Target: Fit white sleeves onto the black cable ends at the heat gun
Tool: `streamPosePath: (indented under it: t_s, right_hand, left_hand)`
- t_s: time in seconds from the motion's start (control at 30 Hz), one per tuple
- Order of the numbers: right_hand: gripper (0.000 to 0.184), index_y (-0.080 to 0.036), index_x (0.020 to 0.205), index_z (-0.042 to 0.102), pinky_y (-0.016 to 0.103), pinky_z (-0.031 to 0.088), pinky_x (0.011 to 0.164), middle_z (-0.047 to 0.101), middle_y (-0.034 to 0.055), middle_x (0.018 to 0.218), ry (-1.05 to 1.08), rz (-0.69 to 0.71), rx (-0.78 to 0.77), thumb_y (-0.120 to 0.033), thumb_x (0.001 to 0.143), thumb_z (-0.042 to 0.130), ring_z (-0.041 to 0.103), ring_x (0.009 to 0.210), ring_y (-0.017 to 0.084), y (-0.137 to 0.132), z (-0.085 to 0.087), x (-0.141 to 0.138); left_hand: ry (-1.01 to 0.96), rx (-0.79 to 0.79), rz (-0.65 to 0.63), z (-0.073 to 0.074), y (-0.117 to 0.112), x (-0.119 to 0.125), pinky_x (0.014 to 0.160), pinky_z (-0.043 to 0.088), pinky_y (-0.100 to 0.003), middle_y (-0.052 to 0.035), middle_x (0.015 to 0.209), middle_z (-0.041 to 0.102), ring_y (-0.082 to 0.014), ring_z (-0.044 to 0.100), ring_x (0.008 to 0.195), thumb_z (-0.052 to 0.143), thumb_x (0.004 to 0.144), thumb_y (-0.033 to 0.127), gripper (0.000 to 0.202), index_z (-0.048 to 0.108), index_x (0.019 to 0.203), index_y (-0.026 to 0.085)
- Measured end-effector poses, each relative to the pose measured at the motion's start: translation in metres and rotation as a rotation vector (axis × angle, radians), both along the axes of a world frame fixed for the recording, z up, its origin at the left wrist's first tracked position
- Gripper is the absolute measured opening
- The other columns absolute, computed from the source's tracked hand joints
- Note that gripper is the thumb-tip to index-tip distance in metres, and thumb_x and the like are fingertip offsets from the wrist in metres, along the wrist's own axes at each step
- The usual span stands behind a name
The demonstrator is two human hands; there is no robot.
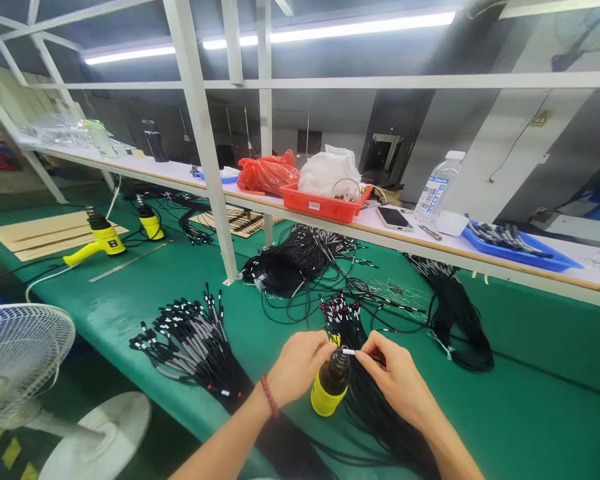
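Observation:
My left hand point(300, 363), with a braided red bracelet at the wrist, is pinched closed at one end of a short white sleeve point(349, 351) that looks like tubing on a thin cable. At its other end, my right hand point(387, 373) pinches between thumb and fingers. Just below the sleeve is the dark nozzle of an upright yellow heat gun point(329, 397). A bundle of black cables point(375, 407) with white and red marked ends runs past it under my right hand. Another cable bundle point(195, 340) with grey sleeves lies beside my left forearm.
Two more yellow heat guns point(100, 241) are at the far left, near a metal ruler point(127, 262). A white fan point(23, 360) stands left of the bench. Coiled cables point(295, 260) lie behind my hands. The shelf holds a red tray point(323, 205), phone point(394, 218), bottle point(437, 190) and blue tray point(525, 250).

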State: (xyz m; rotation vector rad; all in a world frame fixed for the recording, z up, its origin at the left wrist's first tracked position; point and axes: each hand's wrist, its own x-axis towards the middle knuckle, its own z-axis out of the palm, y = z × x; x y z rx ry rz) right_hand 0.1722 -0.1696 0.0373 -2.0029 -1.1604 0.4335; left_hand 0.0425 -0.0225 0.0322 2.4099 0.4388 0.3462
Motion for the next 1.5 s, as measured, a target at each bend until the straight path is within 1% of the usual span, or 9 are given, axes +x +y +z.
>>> streamPosePath:
  t_s: [0.17, 0.47, 0.6, 0.73, 0.93, 1.13, 1.33, 1.4, 1.5]
  right_hand:
    - [0.023, -0.023, 0.070, 0.046, 0.024, 0.032, 0.055, 0.052, -0.0048, 0.065, -0.039, -0.014, -0.013, -0.035, 0.089, 0.047, 0.046, 0.060, 0.013, 0.004, -0.007, 0.005]
    - [0.019, -0.023, 0.070, 0.050, 0.025, 0.034, 0.054, 0.056, -0.0037, 0.063, -0.096, -0.027, -0.023, -0.034, 0.086, 0.049, 0.049, 0.059, 0.014, 0.008, -0.014, 0.010]
    - [0.021, -0.021, 0.073, 0.060, 0.026, 0.038, 0.057, 0.063, -0.0007, 0.068, -0.071, -0.012, -0.032, -0.033, 0.086, 0.048, 0.055, 0.063, 0.016, 0.006, -0.011, 0.011]
    - [0.024, -0.021, 0.078, 0.067, 0.027, 0.041, 0.063, 0.070, 0.0015, 0.075, -0.050, 0.014, -0.027, -0.031, 0.087, 0.048, 0.061, 0.069, 0.018, 0.003, -0.007, 0.013]
    - [0.020, -0.021, 0.076, 0.069, 0.026, 0.043, 0.064, 0.071, 0.0008, 0.075, -0.041, 0.007, 0.005, -0.028, 0.084, 0.052, 0.062, 0.069, 0.018, 0.002, -0.005, 0.014]
    - [0.018, -0.022, 0.075, 0.069, 0.026, 0.043, 0.063, 0.070, 0.0000, 0.073, -0.047, -0.011, 0.016, -0.027, 0.082, 0.054, 0.062, 0.068, 0.017, 0.003, -0.007, 0.015]
    - [0.015, -0.021, 0.075, 0.069, 0.026, 0.043, 0.061, 0.069, 0.0005, 0.070, -0.056, -0.051, 0.021, -0.029, 0.079, 0.057, 0.062, 0.065, 0.017, 0.003, -0.010, 0.016]
    - [0.017, -0.021, 0.076, 0.070, 0.027, 0.044, 0.062, 0.070, 0.0011, 0.072, -0.061, -0.044, 0.014, -0.029, 0.080, 0.056, 0.062, 0.067, 0.018, 0.002, -0.010, 0.017]
    - [0.021, -0.021, 0.078, 0.071, 0.028, 0.045, 0.065, 0.072, 0.0025, 0.077, -0.054, -0.018, -0.001, -0.031, 0.083, 0.053, 0.063, 0.071, 0.019, -0.001, -0.010, 0.017]
  left_hand:
    - [-0.035, -0.021, 0.016, -0.004, 0.003, 0.005, 0.056, 0.030, -0.023, 0.0034, 0.062, 0.053, -0.0137, 0.046, 0.060, 0.043, 0.094, 0.032, 0.031, 0.048, 0.066, 0.020]
    - [-0.083, -0.068, 0.052, -0.018, 0.004, 0.007, 0.064, 0.036, -0.024, 0.0018, 0.072, 0.061, -0.0157, 0.053, 0.070, 0.049, 0.091, 0.030, 0.022, 0.056, 0.073, 0.020]
    - [-0.112, -0.093, 0.066, -0.015, 0.003, 0.007, 0.068, 0.039, -0.025, 0.0018, 0.076, 0.061, -0.0163, 0.054, 0.074, 0.051, 0.088, 0.029, 0.016, 0.055, 0.075, 0.020]
    - [-0.105, -0.068, 0.055, -0.011, 0.004, 0.007, 0.066, 0.038, -0.024, 0.0019, 0.075, 0.061, -0.0158, 0.054, 0.073, 0.049, 0.090, 0.029, 0.016, 0.054, 0.079, 0.020]
    - [0.008, 0.031, 0.017, -0.010, 0.006, 0.007, 0.062, 0.035, -0.024, 0.0014, 0.065, 0.060, -0.0150, 0.055, 0.064, 0.033, 0.098, 0.029, 0.038, 0.052, 0.067, 0.020]
    - [-0.057, -0.043, 0.039, -0.010, 0.005, 0.008, 0.063, 0.036, -0.023, 0.0015, 0.068, 0.060, -0.0156, 0.053, 0.066, 0.043, 0.094, 0.029, 0.028, 0.053, 0.069, 0.019]
    - [-0.134, -0.091, 0.054, -0.013, 0.003, 0.007, 0.074, 0.040, -0.026, 0.0003, 0.082, 0.061, -0.0177, 0.054, 0.080, 0.049, 0.088, 0.026, 0.011, 0.053, 0.079, 0.020]
    - [-0.129, -0.078, 0.058, -0.012, 0.003, 0.006, 0.076, 0.039, -0.027, 0.0004, 0.084, 0.062, -0.0178, 0.054, 0.082, 0.048, 0.089, 0.027, 0.011, 0.053, 0.081, 0.021]
    - [-0.088, -0.038, 0.048, -0.010, 0.002, 0.007, 0.070, 0.038, -0.026, 0.0010, 0.075, 0.061, -0.0171, 0.054, 0.074, 0.043, 0.094, 0.030, 0.023, 0.052, 0.076, 0.020]
